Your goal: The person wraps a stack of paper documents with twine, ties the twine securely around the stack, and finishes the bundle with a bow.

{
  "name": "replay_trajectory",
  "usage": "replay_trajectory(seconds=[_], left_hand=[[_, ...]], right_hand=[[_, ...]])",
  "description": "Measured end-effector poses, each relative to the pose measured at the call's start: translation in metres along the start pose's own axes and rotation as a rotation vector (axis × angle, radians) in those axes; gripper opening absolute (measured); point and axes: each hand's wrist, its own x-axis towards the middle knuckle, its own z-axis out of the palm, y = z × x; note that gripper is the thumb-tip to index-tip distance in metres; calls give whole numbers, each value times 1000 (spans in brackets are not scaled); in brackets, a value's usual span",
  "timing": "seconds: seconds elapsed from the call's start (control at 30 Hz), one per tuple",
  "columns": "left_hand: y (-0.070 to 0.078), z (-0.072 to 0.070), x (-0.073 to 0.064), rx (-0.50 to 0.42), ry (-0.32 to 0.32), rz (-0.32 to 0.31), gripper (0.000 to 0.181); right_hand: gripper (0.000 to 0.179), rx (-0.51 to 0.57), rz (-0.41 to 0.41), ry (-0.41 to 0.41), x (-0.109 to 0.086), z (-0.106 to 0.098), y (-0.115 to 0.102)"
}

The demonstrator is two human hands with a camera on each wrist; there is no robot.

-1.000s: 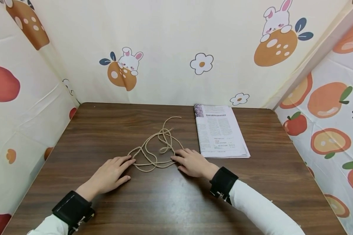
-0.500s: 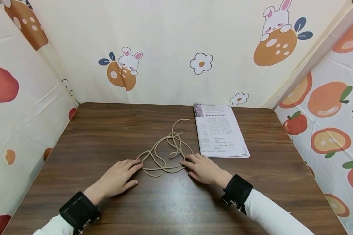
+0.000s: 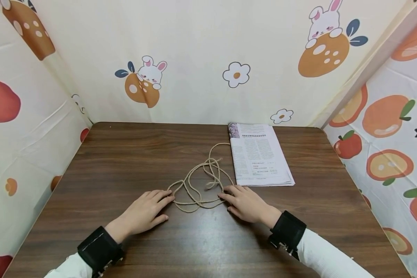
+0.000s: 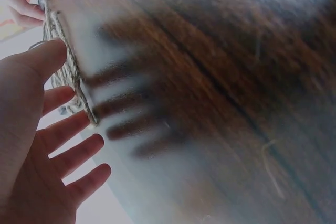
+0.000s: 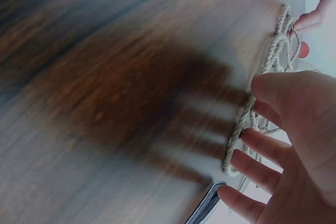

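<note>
A thin tan rope (image 3: pixel 191 203) lies in loose, crossing loops on the brown wooden table (image 3: pixel 153 154). At its left end my left hand (image 3: pixel 144 212) touches the loops with the fingertips, its fingers extended and spread. On the other side my right hand (image 3: pixel 248 204) rests its fingertips on the rope's right loops, fingers relaxed. In the left wrist view the rope (image 4: pixel 65 66) runs behind the thumb and along the fingertips. The right wrist view shows the rope (image 5: pixel 273 56) beside the fingers, which are spread and not curled round it.
A folded newspaper (image 3: pixel 260 154) lies at the back right, just beyond my right hand; one rope end reaches its left edge. Its folded edge (image 5: pixel 207 203) shows near a fingertip in the right wrist view. Printed cloth walls (image 3: pixel 194 58) enclose the table's back and sides.
Both hands have slid to the right and slightly nearer, and the rope has shifted along with them over the table. The newspaper has stayed in place.
</note>
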Motion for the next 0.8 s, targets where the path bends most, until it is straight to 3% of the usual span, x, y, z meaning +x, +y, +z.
replay_trajectory(seconds=[0.2, 0.4, 0.6, 0.8], left_hand=[[-3, -3, 2, -1, 76, -35, 50], [-6, -6, 10, 9, 141, -94, 38], [-6, -6, 24, -22, 117, -218, 24], [-4, -2, 37, -54, 74, -370, 14]], right_hand=[[45, 24, 4, 73, 5, -2, 0], [31, 19, -32, 124, 6, -6, 1], [28, 3, -80, 140, 6, -1, 3], [29, -13, -65, 104, 7, 3, 5]])
